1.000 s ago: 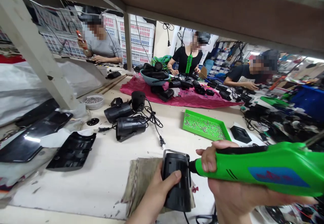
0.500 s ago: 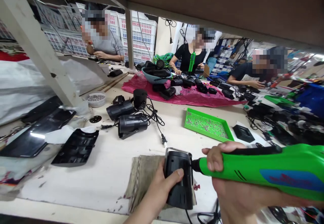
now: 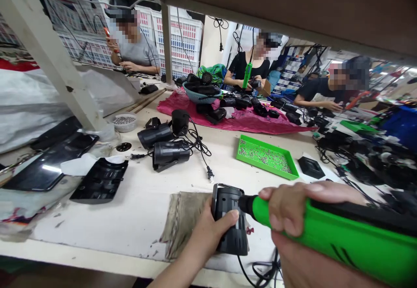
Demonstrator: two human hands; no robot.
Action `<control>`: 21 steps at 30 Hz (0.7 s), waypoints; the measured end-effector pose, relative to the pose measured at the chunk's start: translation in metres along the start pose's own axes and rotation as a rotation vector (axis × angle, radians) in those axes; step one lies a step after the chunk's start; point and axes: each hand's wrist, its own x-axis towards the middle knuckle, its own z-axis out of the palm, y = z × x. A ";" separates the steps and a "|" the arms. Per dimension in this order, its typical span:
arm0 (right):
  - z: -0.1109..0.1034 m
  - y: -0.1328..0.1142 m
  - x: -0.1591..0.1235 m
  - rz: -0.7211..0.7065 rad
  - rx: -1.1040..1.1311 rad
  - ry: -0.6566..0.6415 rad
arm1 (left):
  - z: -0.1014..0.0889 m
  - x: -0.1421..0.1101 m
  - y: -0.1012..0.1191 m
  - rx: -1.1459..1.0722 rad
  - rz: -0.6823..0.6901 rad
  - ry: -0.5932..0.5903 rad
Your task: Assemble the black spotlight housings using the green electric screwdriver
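Observation:
My left hand (image 3: 213, 231) grips a black cylindrical lamp housing (image 3: 232, 236) from its left side, thumb across the front. The housing rests on a folded grey-brown cloth (image 3: 182, 223), and a black cord trails from its lower end. Wrapped round a green electric screwdriver (image 3: 342, 244), my right hand (image 3: 293, 218) holds the tool nearly level. Its black nose meets the housing's upper right side; the bit and any screw there are hidden. Behind the cloth lie assembled black lamps (image 3: 171, 154) with cords and plugs.
A green tray (image 3: 265, 157) of small screws stands behind the tool, beside a black square part (image 3: 311, 167). At left are an open half shell (image 3: 100, 181) and a tub of small metal pieces (image 3: 124, 122). Several co-workers sit across the table; a shelf hangs overhead.
The screwdriver has come closer to the camera and its rear end has dropped, with the nose slightly farther left over the housing. My left hand keeps its hold.

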 end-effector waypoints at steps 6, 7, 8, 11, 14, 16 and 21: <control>0.015 0.029 0.009 -0.004 0.062 -0.051 | 0.000 0.002 0.004 0.120 0.105 -0.043; 0.015 0.031 0.009 0.008 0.063 -0.041 | 0.000 0.001 0.006 0.131 0.113 -0.050; 0.015 0.031 0.009 0.015 0.062 -0.037 | 0.000 0.001 0.007 0.139 0.121 -0.055; 0.013 0.030 0.010 0.026 0.052 -0.054 | 0.001 -0.001 0.008 0.156 0.136 -0.058; 0.008 0.030 0.011 0.029 0.058 -0.023 | 0.001 -0.003 0.007 0.151 0.117 -0.047; 0.005 0.033 0.010 0.021 0.073 0.024 | 0.001 -0.005 0.007 0.138 0.117 -0.046; 0.004 0.033 0.006 -0.022 0.086 -0.055 | 0.003 -0.007 0.010 0.124 0.158 -0.074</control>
